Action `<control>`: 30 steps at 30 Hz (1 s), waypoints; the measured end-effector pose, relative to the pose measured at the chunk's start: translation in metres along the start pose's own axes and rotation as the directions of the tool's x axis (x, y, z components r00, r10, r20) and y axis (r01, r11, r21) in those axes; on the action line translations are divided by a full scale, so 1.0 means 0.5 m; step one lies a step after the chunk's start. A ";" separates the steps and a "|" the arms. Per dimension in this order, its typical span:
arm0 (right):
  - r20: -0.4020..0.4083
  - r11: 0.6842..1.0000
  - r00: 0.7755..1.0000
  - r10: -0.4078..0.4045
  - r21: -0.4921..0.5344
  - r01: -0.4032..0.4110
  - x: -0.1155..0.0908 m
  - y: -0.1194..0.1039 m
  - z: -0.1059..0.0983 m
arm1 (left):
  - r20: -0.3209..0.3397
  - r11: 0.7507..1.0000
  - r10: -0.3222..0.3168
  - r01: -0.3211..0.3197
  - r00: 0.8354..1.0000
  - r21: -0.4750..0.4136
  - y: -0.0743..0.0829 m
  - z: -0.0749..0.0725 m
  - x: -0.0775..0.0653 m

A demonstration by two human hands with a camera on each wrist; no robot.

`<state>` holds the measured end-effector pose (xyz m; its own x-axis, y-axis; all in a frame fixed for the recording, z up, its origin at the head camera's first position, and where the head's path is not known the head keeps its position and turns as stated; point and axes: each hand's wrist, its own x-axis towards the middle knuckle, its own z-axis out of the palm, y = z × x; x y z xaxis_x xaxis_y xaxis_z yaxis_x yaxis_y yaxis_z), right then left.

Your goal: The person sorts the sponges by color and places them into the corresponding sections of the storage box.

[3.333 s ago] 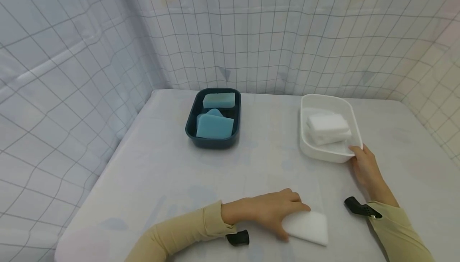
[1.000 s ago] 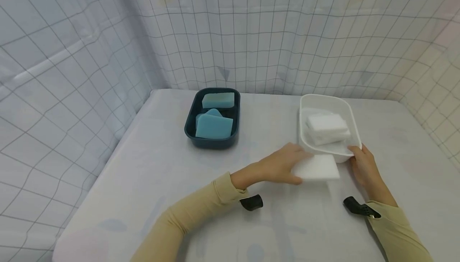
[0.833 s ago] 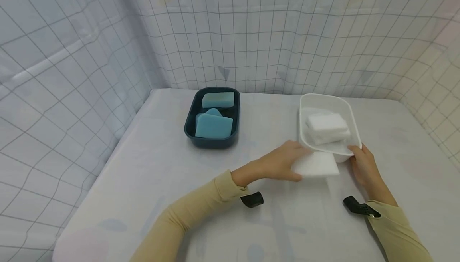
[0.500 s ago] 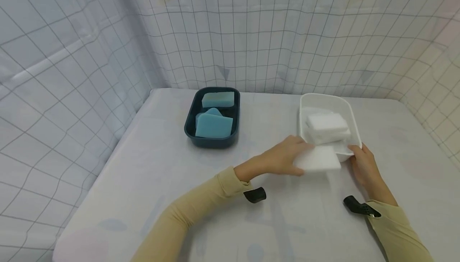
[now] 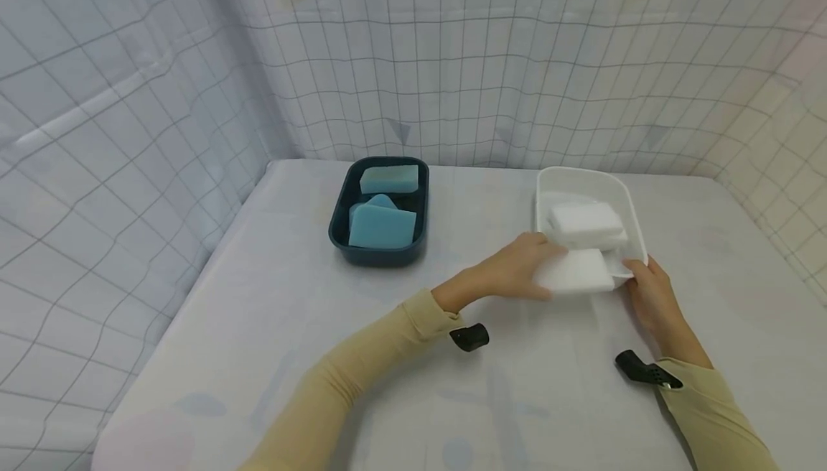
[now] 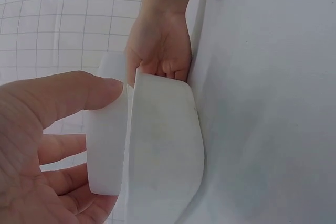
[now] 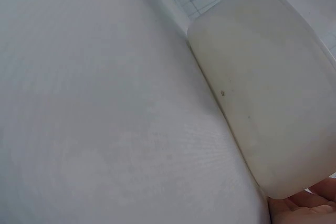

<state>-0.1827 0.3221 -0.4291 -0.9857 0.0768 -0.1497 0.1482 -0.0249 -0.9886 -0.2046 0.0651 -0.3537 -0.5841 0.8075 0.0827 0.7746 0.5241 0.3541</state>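
My left hand (image 5: 517, 270) holds a white sponge block (image 5: 575, 272) between thumb and fingers, over the near rim of a white tub (image 5: 636, 230). In the left wrist view the thumb presses one face of the sponge (image 6: 107, 140), which stands right beside the tub's wall (image 6: 163, 145). More white sponges (image 5: 586, 223) lie stacked inside the tub. My right hand (image 5: 655, 306) grips the tub's near right corner, thumb on the rim and fingers outside. In the right wrist view only part of that hand (image 7: 307, 208) shows, below the tub's side (image 7: 268, 87).
A dark teal tub (image 5: 336, 230) with several blue sponges (image 5: 383, 227) stands left of the white one on the white-covered table (image 5: 413, 385). Behind and to the left hang white grid-patterned curtains (image 5: 388, 62). Black wrist devices (image 5: 469, 337) sit at both cuffs.
My left hand has picked the white sponge up from the near table and carried it forward and right, to the tub's near rim. The right hand has kept its grip on the corner.
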 end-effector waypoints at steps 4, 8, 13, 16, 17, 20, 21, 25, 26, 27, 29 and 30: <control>0.001 1.000 1.000 -0.013 -0.001 0.013 0.002 -0.002 0.001 | -0.011 1.000 -0.014 0.014 1.000 -0.007 -0.007 -0.002 0.016; -0.001 1.000 1.000 -0.013 0.006 0.013 0.003 -0.003 0.001 | -0.010 1.000 -0.030 0.030 0.999 -0.002 -0.013 -0.001 0.033; 0.001 1.000 1.000 0.006 0.020 -0.006 0.001 -0.003 0.001 | 0.008 0.998 -0.064 0.064 0.998 -0.004 -0.015 0.001 0.052; -0.001 1.000 1.000 0.008 0.025 -0.008 -0.001 -0.003 0.000 | 0.019 0.997 -0.076 0.076 0.997 -0.002 -0.015 0.002 0.063; -0.002 1.000 1.000 0.003 0.028 -0.003 -0.001 -0.002 0.000 | 0.022 0.997 -0.077 0.077 0.997 0.005 -0.014 0.001 0.067; -0.002 1.000 1.000 -0.005 0.024 0.005 0.001 -0.002 0.000 | 0.020 0.997 -0.073 0.073 0.997 0.029 -0.015 0.001 0.079; -0.003 1.000 1.000 -0.005 0.022 0.005 0.002 -0.002 0.000 | 0.019 0.997 -0.073 0.072 0.997 0.036 -0.016 0.002 0.082; 0.004 1.000 1.000 -0.007 0.011 0.007 0.004 0.000 0.003 | 0.012 0.996 -0.082 0.082 0.997 0.046 -0.022 0.009 0.092; 0.005 1.000 1.000 -0.008 0.008 0.008 0.004 0.000 0.003 | 0.014 0.995 -0.085 0.084 0.996 0.047 -0.023 0.010 0.094; 0.006 1.000 1.000 -0.010 0.008 0.010 0.003 0.000 0.003 | 0.014 0.995 -0.086 0.086 0.996 0.048 -0.024 0.011 0.096; 0.009 1.000 1.000 -0.014 0.016 0.013 0.003 0.000 0.003 | 0.015 0.994 -0.091 0.090 0.996 0.054 -0.024 0.011 0.099; 0.010 1.000 1.000 -0.015 0.020 0.015 0.003 0.000 0.003 | 0.015 0.994 -0.094 0.093 0.995 0.058 -0.023 0.011 0.101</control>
<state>-0.1844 0.3207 -0.4291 -0.9886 0.0672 -0.1348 0.1321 -0.0435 -0.9903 -0.2418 0.1014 -0.3589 -0.6509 0.7583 0.0354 0.7294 0.6118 0.3061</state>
